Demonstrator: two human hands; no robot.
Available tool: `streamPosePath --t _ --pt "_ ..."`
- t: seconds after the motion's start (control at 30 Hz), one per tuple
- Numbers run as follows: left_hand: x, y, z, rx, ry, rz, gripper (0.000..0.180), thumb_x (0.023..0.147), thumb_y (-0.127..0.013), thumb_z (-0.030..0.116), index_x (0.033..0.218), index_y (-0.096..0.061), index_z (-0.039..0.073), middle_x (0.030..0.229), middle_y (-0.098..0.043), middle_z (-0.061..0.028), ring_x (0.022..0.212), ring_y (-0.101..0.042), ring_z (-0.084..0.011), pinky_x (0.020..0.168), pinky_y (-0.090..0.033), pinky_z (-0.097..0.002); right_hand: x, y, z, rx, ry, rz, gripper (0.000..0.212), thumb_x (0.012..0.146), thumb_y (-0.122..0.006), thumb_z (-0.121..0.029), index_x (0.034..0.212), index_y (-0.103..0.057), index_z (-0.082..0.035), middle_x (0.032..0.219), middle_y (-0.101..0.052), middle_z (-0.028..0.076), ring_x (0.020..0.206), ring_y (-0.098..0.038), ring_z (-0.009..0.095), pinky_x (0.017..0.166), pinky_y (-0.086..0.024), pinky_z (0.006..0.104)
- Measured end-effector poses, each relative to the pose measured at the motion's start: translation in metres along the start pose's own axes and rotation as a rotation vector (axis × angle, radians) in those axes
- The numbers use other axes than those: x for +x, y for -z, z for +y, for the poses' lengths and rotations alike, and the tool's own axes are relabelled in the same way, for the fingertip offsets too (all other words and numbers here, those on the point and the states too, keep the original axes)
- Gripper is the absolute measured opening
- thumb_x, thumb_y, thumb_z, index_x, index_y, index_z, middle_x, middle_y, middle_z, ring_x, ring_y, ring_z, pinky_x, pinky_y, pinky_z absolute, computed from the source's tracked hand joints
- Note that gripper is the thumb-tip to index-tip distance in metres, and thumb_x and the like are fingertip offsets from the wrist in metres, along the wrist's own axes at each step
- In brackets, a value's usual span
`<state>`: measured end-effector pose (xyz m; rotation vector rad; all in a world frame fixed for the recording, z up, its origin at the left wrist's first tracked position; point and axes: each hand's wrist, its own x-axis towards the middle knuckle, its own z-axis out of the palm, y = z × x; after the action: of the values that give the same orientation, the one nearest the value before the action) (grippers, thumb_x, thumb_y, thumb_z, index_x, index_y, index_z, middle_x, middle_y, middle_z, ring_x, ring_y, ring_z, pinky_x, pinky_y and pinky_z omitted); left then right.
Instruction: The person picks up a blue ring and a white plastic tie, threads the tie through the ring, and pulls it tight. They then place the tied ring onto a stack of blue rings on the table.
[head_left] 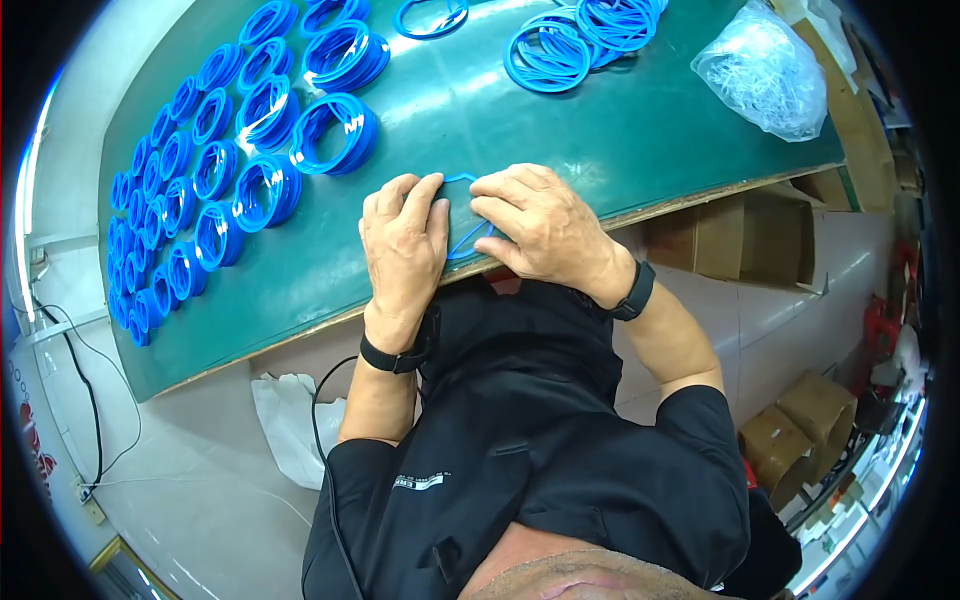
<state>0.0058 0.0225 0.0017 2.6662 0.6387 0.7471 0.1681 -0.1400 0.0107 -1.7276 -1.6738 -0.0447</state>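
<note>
A thin blue ring (460,178) spans the gap between my hands at the near edge of the green table (420,120). My left hand (403,240) grips its left side, fingers bent and thumb close to them. On the other side, my right hand (545,225) has its fingers and thumb curled in on the ring. Much of the ring is hidden behind my fingers; its lower part runs slantwise between the thumbs. Many stacks of similar blue rings (362,138) stand in rows to the left.
A loose pile of blue rings (550,55) lies at the far side, with a few rings (432,35) left of it. A clear plastic bag (765,75) of pale pieces sits at the far right. Cardboard boxes (735,235) stand beyond the table's right edge. A black cable (320,430) hangs by my left arm.
</note>
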Motion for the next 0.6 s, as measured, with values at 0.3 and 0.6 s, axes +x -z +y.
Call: streamPosePath --t 0.3,0.6 --pt "0.0021 -0.0011 -0.0019 -0.045 0.000 -0.013 0.031 0.095 -0.085 0.014 0.126 -0.081 0.016 0.126 -0.073 -0.0040 0.117 -0.067 -0.0308 0.098 -0.052 -0.0464 0.0015 0.0019 -0.0014 0.001 -0.016 -0.007 0.045 0.082 -0.094 -0.024 0.119 -0.077 -0.004 0.133 -0.075 0.011 0.124 -0.070 0.036 0.112 -0.055 0.0489" --pt "0.0030 0.0011 0.0001 -0.047 0.005 -0.004 0.032 0.094 -0.085 0.014 0.126 -0.081 0.016 0.127 -0.072 -0.0041 0.117 -0.067 -0.0308 0.096 -0.053 -0.0467 0.0015 0.0026 -0.0008 0.001 -0.012 -0.003 0.045 0.081 -0.094 -0.023 0.118 -0.077 -0.004 0.133 -0.075 0.012 0.124 -0.070 0.036 0.111 -0.055 0.0491"
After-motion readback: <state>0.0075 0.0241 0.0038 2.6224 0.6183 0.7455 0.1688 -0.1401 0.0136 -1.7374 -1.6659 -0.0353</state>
